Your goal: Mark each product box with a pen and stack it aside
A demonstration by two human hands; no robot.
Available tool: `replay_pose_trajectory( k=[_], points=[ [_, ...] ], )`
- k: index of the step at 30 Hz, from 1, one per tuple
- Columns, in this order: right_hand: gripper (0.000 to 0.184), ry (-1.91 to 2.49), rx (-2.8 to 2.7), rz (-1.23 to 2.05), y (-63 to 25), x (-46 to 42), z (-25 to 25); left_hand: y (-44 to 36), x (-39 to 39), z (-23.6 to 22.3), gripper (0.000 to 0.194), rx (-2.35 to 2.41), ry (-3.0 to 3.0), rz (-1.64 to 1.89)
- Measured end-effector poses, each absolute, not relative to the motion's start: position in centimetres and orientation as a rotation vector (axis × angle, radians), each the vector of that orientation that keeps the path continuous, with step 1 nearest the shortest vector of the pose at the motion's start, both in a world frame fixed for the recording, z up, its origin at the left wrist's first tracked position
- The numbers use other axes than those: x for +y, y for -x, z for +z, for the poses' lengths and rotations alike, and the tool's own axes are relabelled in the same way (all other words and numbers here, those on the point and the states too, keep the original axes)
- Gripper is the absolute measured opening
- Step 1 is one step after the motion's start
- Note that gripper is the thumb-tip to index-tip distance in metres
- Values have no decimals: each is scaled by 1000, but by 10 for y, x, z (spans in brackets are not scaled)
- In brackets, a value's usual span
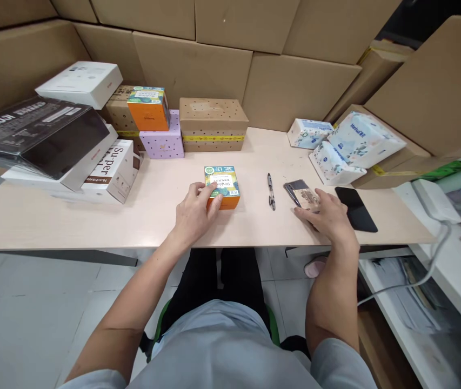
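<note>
My left hand (196,209) grips the near left side of a small orange box with a green and white label (222,186), which stands on the pale wooden table (72,221). Fingers of my right hand (327,216) lie flat and spread on the table, their tips touching a phone with a patterned back (301,193). A black pen (271,192) lies between the box and that phone. A second, black phone (355,209) lies just right of my right hand.
At the back left stand a matching orange box (148,109) on a purple box (164,141), a brown carton (213,124), and stacked white boxes (104,167) under a black package (39,135). Tissue packs (346,146) lie at the back right. Cardboard cartons wall the table.
</note>
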State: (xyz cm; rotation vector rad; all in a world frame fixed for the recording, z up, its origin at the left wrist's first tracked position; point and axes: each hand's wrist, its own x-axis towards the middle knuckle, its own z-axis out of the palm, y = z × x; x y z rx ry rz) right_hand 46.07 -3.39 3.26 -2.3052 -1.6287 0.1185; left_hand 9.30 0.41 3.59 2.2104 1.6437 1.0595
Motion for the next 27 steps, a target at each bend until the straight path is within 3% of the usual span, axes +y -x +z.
replay_pose_trajectory(
  k=[8,14,19,24,27],
  points=[
    [66,2404,-1599,101,-448,-23,22,-105,-4,12,47,1562,-2167,1303],
    [65,2409,-1568,16,-444,-22,23,-107,-8,11,36,1552,-2256,1273],
    [75,2311,-1557,-40,-448,-17,20,-107,-8,10,32,1540,-2262,1277],
    [75,1933,-1149,3,-435,-17,30,-107,-7,8,30,1525,-2246,1300],
    [66,1449,-756,433,-407,-29,49,-108,-6,7,29,1533,-2237,1295]
  ],
)
